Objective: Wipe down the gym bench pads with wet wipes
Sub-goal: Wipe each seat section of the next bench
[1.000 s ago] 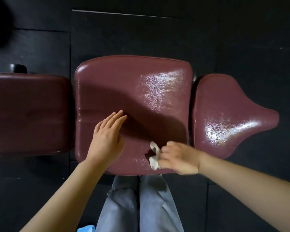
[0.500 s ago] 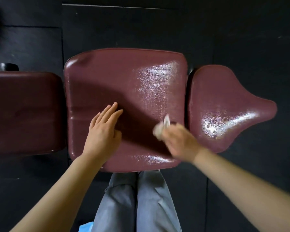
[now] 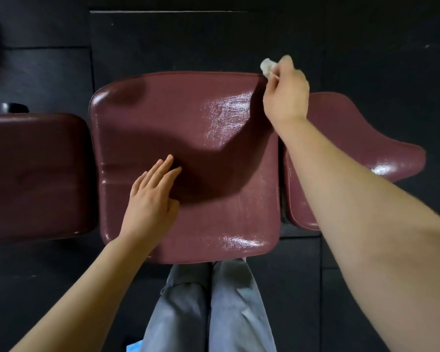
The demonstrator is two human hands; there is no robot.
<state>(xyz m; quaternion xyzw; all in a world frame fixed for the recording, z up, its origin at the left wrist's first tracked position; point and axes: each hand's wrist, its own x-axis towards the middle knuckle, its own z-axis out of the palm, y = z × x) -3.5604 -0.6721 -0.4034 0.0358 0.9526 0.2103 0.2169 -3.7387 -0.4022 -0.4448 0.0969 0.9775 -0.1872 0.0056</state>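
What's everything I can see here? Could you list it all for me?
Bench pads: three, dark red; left pad, middle pad, tapered right pad, in a row.
Wet wipe: one, white, bunched, at the middle pad's far right corner.
Floor: black mats, all around.
Blue item: one, bottom edge, unclear what.
Left hand: flat on the middle pad.
Right hand: gripping the wipe.
Legs: grey trousers, against the near edge.
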